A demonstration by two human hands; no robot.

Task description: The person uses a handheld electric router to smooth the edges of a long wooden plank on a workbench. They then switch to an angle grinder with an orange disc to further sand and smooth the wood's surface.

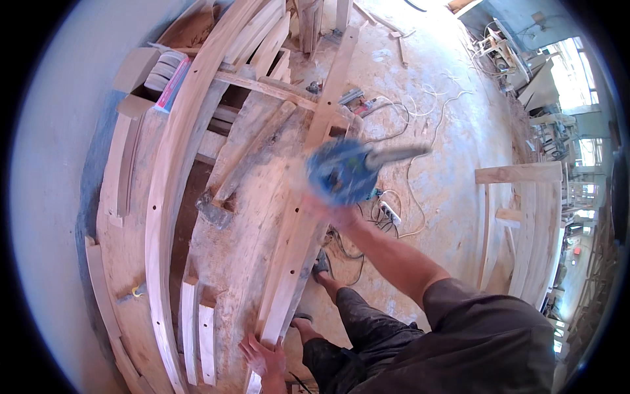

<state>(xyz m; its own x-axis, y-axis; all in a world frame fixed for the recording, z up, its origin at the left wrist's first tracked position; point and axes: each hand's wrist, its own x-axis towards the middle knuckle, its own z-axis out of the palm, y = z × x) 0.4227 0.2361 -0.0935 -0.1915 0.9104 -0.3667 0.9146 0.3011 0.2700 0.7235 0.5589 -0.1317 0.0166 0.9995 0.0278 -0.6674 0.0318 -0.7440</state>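
My right hand grips a blue power tool, held above a long pale wooden beam. Motion blurs the tool, so its exact kind is unclear; a grey tubular part sticks out to the right. The beam has dark holes along its face and lies on the edge of a dusty workbench. Over the beam's near end is my left hand, thumb on one side and fingers on the other. Left of the beam, a hammer with a long wooden handle rests on the bench.
Beyond the hammer stretches another long curved beam, with two short holed pieces beside it. An open carton stands at the far left. Cables and a white power strip lie on the floor. Stacked boards stand at right.
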